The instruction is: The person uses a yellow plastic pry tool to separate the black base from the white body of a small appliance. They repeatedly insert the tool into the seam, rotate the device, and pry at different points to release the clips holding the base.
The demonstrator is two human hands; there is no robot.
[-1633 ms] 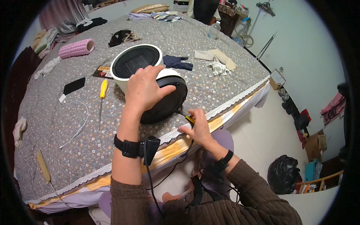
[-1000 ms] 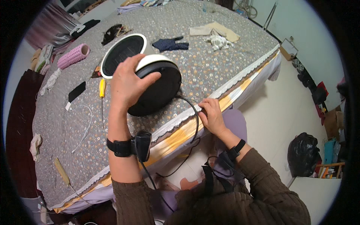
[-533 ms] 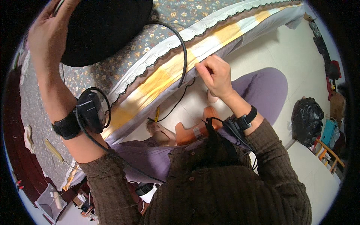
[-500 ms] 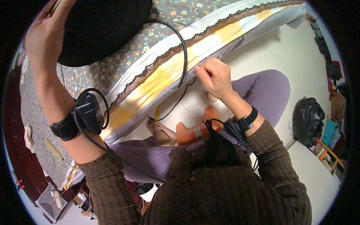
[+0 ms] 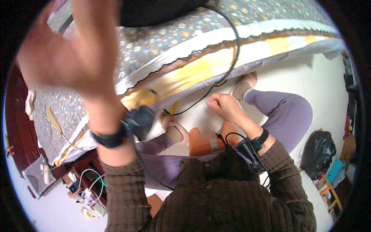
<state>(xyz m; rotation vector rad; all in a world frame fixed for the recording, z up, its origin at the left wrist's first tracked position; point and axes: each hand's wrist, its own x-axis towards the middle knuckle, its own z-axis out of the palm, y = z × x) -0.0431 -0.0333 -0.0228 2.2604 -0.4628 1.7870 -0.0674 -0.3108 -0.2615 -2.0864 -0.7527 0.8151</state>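
Note:
My left hand (image 5: 67, 62) is raised at the upper left, large and smeared by motion. Its visible fingers are spread wide; the tips run out of view or blur. Beneath it lies a bed or couch with a grey floral cover (image 5: 150, 44). Past its fingers, at the top edge, is a black rounded thing (image 5: 158, 13), partly cut off. My right hand (image 5: 227, 107) hangs above the floor in front of the cover's edge, fingers curled closed. Whatever may be inside that hand is hidden. Black strapped devices with cables sit on my left forearm (image 5: 110, 135) and right wrist (image 5: 257, 145).
A black cable (image 5: 236, 50) loops over the white and yellow edging (image 5: 185, 77). A yellow-handled tool (image 5: 54, 120) lies at the cover's left side. An orange stool (image 5: 201, 141) is beneath me. At right stand a black plastic bag (image 5: 320, 154) and a teal box (image 5: 336, 174).
My left hand has come closer to the view and moved right and down. My right hand has lowered slightly, still closed. The view has shifted, so the black rounded thing shows less.

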